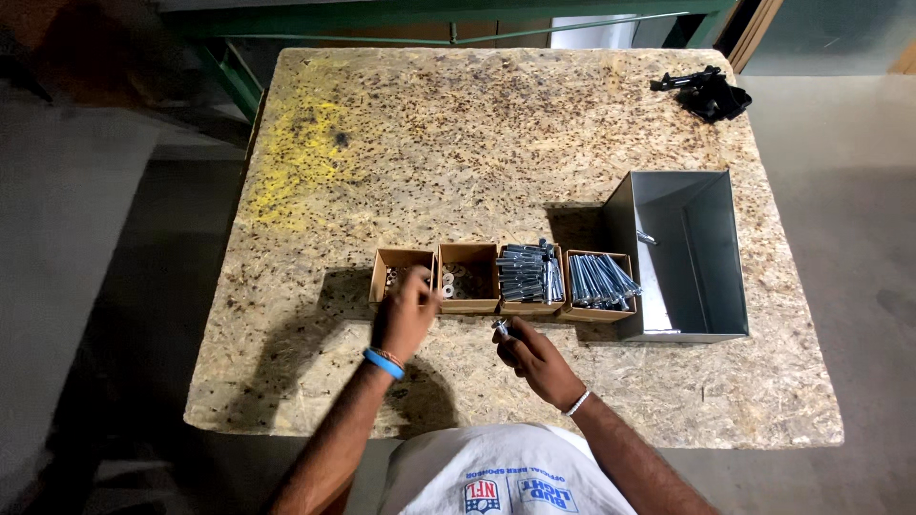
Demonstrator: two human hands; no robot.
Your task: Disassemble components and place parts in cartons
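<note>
Four cardboard boxes before me: right hand pinches a bolt (stiff, slick; hold its shank), left hand fingers curl over washers.

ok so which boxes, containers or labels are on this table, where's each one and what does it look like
Four small brown cardboard boxes, open-topped, in a row at the table's middle.
The left two hold washers or nuts; the left hand reaches into the first.
The right two hold silver bolts.
Grey metal bin, rectangular, right of the row.
The right hand holds a small metal part.
No labels, signs or screens on the table.
</note>
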